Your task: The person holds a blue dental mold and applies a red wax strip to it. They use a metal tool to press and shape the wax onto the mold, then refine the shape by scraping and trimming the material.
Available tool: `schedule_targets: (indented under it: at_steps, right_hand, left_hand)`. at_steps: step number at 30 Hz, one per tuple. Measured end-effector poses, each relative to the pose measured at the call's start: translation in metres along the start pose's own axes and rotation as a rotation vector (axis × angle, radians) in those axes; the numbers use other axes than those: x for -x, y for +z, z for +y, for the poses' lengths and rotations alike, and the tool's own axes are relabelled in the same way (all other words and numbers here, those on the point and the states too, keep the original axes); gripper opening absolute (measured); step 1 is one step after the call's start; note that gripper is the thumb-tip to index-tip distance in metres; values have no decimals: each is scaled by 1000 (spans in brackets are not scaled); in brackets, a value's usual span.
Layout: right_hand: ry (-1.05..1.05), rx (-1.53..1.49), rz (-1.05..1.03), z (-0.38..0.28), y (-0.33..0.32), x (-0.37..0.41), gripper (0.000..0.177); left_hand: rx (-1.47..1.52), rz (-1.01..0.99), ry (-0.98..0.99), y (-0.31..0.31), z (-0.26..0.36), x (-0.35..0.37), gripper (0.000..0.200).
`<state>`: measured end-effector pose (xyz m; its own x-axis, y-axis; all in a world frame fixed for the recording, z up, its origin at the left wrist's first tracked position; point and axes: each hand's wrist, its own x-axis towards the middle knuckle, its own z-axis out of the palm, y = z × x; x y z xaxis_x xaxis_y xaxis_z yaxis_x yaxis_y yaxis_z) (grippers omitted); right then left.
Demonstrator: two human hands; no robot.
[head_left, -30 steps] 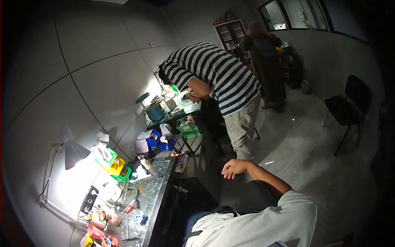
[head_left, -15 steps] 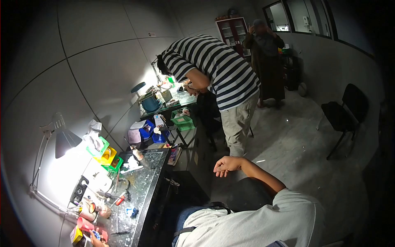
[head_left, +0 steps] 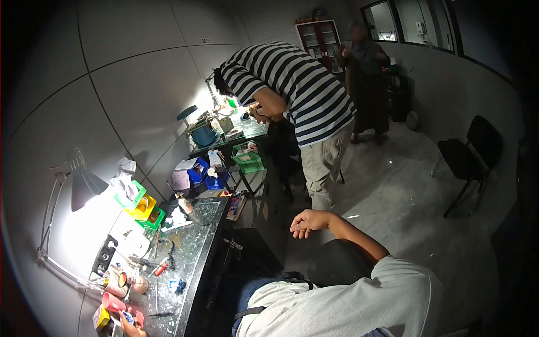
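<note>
My right hand (head_left: pixel 306 222) rests with loosely curled fingers on my dark-clad knee (head_left: pixel 336 263) and holds nothing. Only a sliver of my left hand (head_left: pixel 128 327) shows at the bottom left edge, beside the pink cups (head_left: pixel 114 302) on the glass-topped workbench (head_left: pixel 193 253). Whether it holds anything is hidden. My white shirt (head_left: pixel 359 303) fills the bottom of the view.
A lit desk lamp (head_left: pixel 84 188), green and yellow bins (head_left: pixel 140 206) and small tools crowd the bench. A person in a striped shirt (head_left: pixel 297 90) bends over a far table (head_left: pixel 238 132). Another person (head_left: pixel 368 78) stands by a cabinet. A black chair (head_left: pixel 469 149) sits right.
The view has swung slightly, so the bench and lamp sit further left and up. My right hand stays on my knee. The far person has lowered their raised arms.
</note>
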<state>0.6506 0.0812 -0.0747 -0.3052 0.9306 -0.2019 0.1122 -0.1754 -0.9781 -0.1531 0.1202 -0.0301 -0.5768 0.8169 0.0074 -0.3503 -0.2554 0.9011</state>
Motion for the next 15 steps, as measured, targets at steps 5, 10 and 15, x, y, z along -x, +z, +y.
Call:
schedule_targets:
  at_steps: [5,10,15]
  right_hand:
    - [33,21,-5,-4,1,3,33]
    - [38,46,11,-4,2,6,30]
    - [50,18,24,0,-1,6,32]
  left_hand:
    - [7,-5,-3,-6,-2,0,40]
    - [10,-8,-4,-8,-4,0,41]
    - [16,-14,-10,-11,-5,-2,42]
